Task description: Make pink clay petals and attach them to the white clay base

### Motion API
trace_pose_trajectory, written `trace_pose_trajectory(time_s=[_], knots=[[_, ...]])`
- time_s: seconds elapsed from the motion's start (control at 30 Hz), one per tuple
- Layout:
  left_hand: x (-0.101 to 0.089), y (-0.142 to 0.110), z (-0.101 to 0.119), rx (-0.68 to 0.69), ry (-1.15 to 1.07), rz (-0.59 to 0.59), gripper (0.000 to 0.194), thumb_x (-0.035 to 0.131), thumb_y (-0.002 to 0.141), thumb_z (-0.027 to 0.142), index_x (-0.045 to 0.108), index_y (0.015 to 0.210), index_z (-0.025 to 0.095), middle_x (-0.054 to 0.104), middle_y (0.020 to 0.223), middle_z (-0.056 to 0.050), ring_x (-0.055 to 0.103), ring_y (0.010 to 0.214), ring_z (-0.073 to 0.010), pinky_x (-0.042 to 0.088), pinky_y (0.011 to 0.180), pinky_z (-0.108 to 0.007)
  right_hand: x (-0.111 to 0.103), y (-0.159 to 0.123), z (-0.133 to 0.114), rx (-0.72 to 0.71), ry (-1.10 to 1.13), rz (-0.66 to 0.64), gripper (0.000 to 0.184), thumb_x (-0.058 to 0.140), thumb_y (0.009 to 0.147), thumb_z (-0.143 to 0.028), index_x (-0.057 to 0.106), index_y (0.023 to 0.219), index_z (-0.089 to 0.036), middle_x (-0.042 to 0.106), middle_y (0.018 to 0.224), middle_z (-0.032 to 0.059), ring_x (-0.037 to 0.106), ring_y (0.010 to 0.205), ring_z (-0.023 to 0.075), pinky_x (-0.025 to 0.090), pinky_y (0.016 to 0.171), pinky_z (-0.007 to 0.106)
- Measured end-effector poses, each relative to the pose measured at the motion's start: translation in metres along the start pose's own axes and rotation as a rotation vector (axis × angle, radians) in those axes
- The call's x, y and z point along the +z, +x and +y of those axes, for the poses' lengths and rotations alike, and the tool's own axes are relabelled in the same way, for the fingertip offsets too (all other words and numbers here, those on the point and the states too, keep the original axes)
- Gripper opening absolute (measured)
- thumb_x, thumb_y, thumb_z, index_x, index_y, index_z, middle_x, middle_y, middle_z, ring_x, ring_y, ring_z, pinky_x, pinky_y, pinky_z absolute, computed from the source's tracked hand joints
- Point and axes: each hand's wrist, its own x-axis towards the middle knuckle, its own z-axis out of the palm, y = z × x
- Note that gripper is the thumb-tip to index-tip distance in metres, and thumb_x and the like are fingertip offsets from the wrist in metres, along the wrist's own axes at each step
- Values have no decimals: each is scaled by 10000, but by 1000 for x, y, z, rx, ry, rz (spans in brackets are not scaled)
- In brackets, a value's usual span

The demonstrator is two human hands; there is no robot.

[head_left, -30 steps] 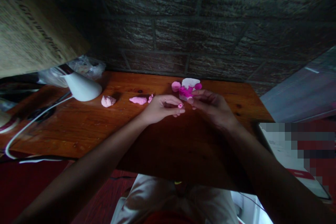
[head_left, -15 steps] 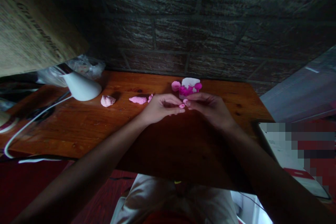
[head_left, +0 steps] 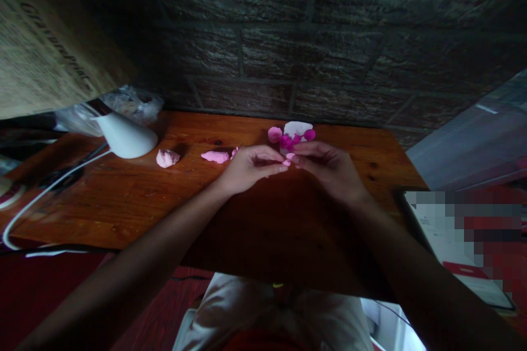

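Note:
Between finger and thumb, my left hand (head_left: 253, 167) pinches a small rolled piece of pink modelling clay (head_left: 286, 163). My right hand (head_left: 331, 169) pinches a thin, light pink clay piece (head_left: 290, 157) that touches the rolled one. Just behind the hands are a white, jagged-edged piece (head_left: 298, 128), several magenta clay bits (head_left: 290, 141), a magenta disc (head_left: 309, 135) and a light pink disc (head_left: 275, 134). Left of my left hand lie a long pink clay lump (head_left: 215, 157) and a rounder one (head_left: 167, 158). A small pink bit is partly hidden behind my left hand.
A white lamp base (head_left: 129, 137) with a newsprint-patterned shade (head_left: 53, 49) and a white cable (head_left: 45, 189) stands at the left of the wooden table (head_left: 135, 197). Crumpled clear plastic (head_left: 138, 107) lies behind it. A brick-patterned wall (head_left: 263, 55) borders the back.
My right hand has brought its thin clay piece leftward onto the small rolled piece in my left hand. The two pieces were apart a second ago. The left hand stays almost in place.

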Motion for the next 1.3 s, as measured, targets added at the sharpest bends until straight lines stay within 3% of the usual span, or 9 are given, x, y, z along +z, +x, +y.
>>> trace_pose_trajectory(time_s=[0.43,0.67,0.9,1.3], knots=[[0,1,-1,60,-22,48,278,873,763,375,761,881,149,819,965,-79,768,898,-184,613,882,-326,-3,3,6,-66,-17,-69,301,881,744,-456,794,931,-236,806,1061,50,749,1014,227,563,1020,413],[1,2,-3,67,-92,53,324,887,748,322,762,998,158,821,986,-67,772,901,-172,613,905,-316,-3,3,5,-65,-6,-78,273,872,764,-424,790,941,-233,806,1052,47,749,1001,216,568,1009,403],[1,1,-2,64,-27,84,262,867,768,342,806,957,172,826,1042,-80,773,979,-202,609,959,-359,-2,3,5,-31,46,-62,303,896,734,-405,779,953,-231,813,993,32,755,956,197,586,976,382],[2,0,3,-16,-28,87,232,845,790,333,816,972,192,822,1073,-78,768,991,-211,625,865,-329,-2,3,5,-2,58,-68,351,904,719,-413,766,988,-236,816,1018,34,756,991,213,573,1015,411]])
